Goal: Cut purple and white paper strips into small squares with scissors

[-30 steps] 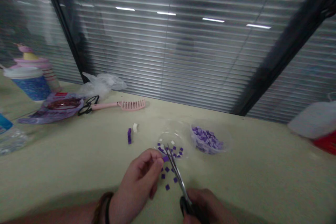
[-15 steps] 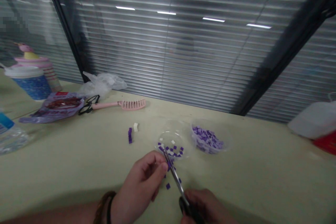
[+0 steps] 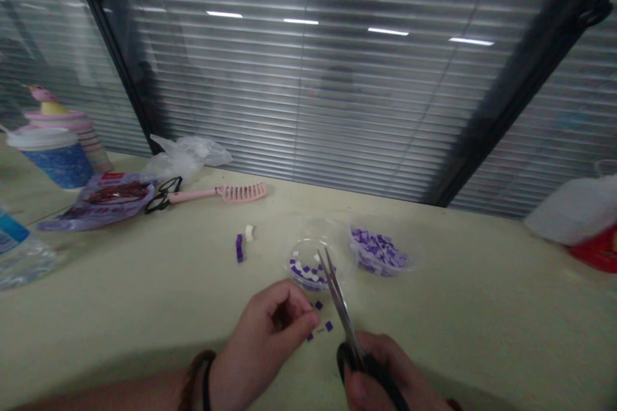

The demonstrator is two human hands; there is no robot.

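My left hand [image 3: 270, 334] is closed in a pinch near the table's front; whatever lies between thumb and forefinger is too small to make out. Black-handled scissors [image 3: 343, 308] are gripped in my right hand [image 3: 385, 372], their blades slightly apart and pointing up over the small clear container [image 3: 311, 263]. Purple and white bits lie in that container. A few purple squares [image 3: 329, 326] rest on the table between my hands. Behind, a second clear container [image 3: 378, 252] is filled with purple pieces. Left of them are a purple strip [image 3: 240, 248] and a white piece [image 3: 249, 233].
A pink hairbrush [image 3: 241, 192], black-framed glasses [image 3: 164, 195], a purple packet [image 3: 106, 202], a clear plastic bag [image 3: 190, 154], a blue cup [image 3: 60, 160] and a bottle [image 3: 22, 250] are at the left. A white and red bag [image 3: 573, 212] stands far right, before the blinds.
The scissors have moved right, away from my left fingers, with my right hand further into view. The purple piece at my left fingertips no longer shows. Loose squares lie differently on the table.
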